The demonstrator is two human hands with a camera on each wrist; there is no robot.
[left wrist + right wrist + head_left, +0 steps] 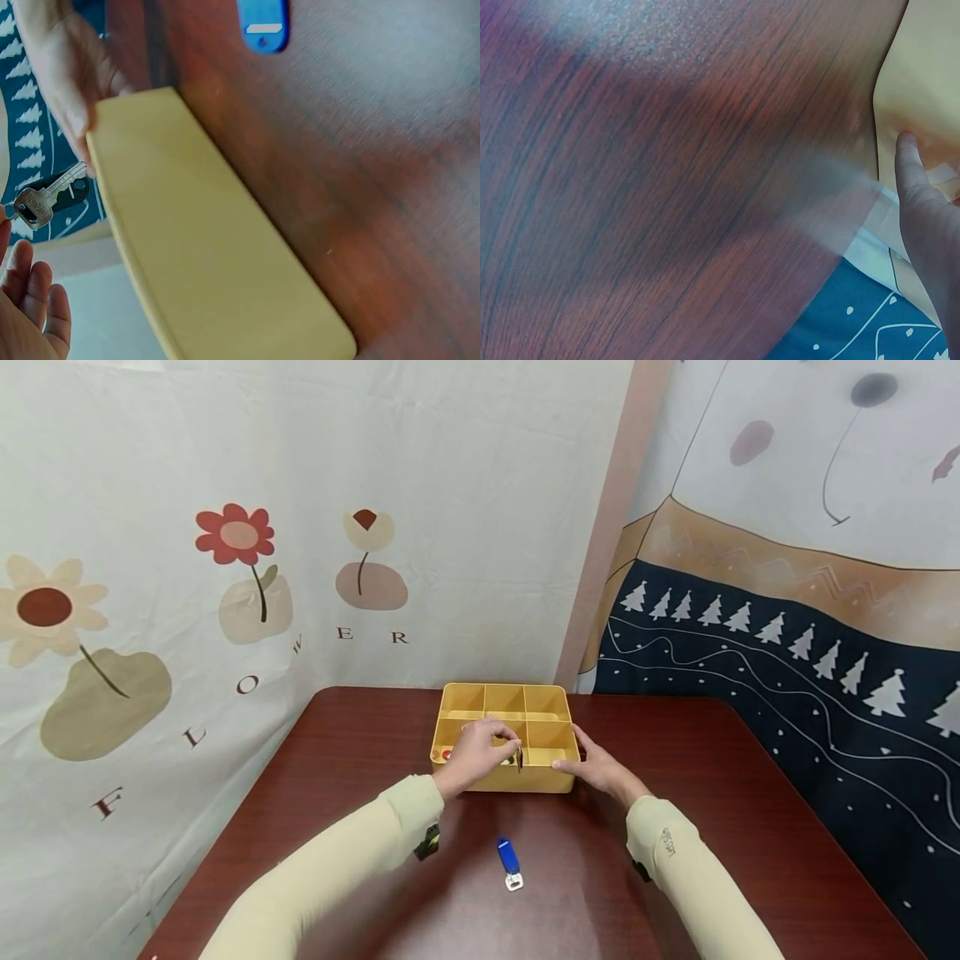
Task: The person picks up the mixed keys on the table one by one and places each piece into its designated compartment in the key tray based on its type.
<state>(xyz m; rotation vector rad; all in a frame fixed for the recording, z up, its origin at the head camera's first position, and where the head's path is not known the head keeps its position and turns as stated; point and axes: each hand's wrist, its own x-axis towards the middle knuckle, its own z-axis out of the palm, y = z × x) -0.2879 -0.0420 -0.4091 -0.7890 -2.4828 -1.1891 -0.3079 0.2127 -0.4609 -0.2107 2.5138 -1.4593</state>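
My left hand (477, 752) pinches a ring with a silver key (39, 204) and a dark tag (71, 191) hanging from it. They dangle over the front rim of a yellow divided box (517, 780), by its front middle compartment. The other fingers (37, 300) of this hand hang loosely bent. My right hand (596, 768) grips the box's front right corner, thumb against the front and fingers along the right side. Nearer on the table lies a blue key tag (507, 855) with a silver key head (513, 882).
The box stands toward the back of a dark red wooden table (375, 735). Its front left compartment holds a small red-and-white thing (447, 754), too small to make out. Printed cloths (480, 527) hang behind and to the right.
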